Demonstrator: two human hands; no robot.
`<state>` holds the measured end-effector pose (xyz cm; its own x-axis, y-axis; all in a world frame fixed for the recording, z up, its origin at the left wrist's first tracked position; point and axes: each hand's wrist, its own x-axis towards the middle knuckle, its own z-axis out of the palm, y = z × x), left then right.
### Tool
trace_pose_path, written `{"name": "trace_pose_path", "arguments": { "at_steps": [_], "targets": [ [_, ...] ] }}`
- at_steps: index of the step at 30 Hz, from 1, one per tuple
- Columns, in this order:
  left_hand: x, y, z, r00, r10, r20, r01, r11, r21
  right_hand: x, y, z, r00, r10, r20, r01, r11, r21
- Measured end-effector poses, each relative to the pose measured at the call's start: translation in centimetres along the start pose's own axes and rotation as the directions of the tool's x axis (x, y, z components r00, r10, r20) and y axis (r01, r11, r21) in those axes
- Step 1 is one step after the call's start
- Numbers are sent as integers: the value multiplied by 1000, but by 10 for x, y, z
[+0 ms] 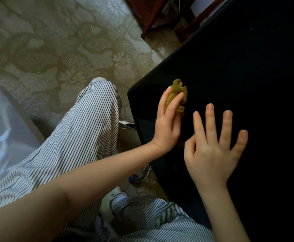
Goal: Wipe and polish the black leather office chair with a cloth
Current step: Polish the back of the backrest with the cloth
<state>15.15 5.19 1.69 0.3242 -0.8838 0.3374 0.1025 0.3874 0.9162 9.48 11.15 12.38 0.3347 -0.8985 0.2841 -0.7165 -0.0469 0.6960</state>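
While the black leather office chair (230,75) fills the right side of the view as one broad dark slab, probably its seat, an olive-green cloth (179,91) lies bunched on it, close to the rounded near-left corner. The left hand (168,126) presses the cloth down with fairly straight fingers laid over the wad; its thumb is hidden, so any pinch underneath cannot be seen. Just beside it, the right hand (210,154) rests bare on the leather, fingers spread wide and holding nothing.

Below the chair's edge, bits of its chrome base (125,125) catch the light. The person is low to the floor, striped trousers (83,137) bent at the knees and a pale shoe (111,201) tucked close to the base. A patterned beige carpet (55,41) spreads out to the left, and dark red wooden furniture (153,16) stands at the top.

Several things could go wrong, as I judge it. The cloth is crumpled small, so each pass covers little and could leave streaks or missed patches, hard to spot on such dark leather. Working this near the corner, the cloth may slide off the edge. The bare right palm could leave finger marks on leather meant to be polished. If the chair swivels or rolls, a firm push might shift it away.
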Motion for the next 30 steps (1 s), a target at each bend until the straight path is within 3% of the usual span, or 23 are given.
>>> {"name": "trace_pose_path", "arguments": {
  "at_steps": [4, 7, 10, 14, 20, 22, 25, 30],
  "targets": [
    [-21, -38, -14, 968, -241, -63, 247, 963, 106, 3, -2, 7, 999, -16, -41, 14, 998, -64],
    [-34, -63, -25, 874, -481, -63, 485, 861, 150, 4, -3, 12, 996, -22, -87, 14, 996, -91],
    [-37, -82, -34, 769, -633, -96, 640, 755, 145, 6, -4, 15, 993, -32, -112, 18, 992, -121],
    [-37, -103, -39, 603, -774, -195, 795, 603, 67, 8, -6, 17, 993, -34, -109, 19, 991, -129],
    [-38, -98, -28, 499, -813, -299, 847, 530, -29, 7, -4, 5, 999, -51, -20, 50, 998, -42],
    [-39, -85, -23, 497, -817, -294, 833, 543, -102, 6, -3, -2, 999, -51, 7, 51, 998, 33],
    [-36, -56, -16, 549, -801, -237, 806, 583, -106, 4, -1, -13, 999, -22, 38, 16, 988, 156],
    [-40, 9, 1, 732, -669, -129, 662, 743, -94, -16, 5, -30, 997, 18, 78, -27, 993, 118]
  ]
}}
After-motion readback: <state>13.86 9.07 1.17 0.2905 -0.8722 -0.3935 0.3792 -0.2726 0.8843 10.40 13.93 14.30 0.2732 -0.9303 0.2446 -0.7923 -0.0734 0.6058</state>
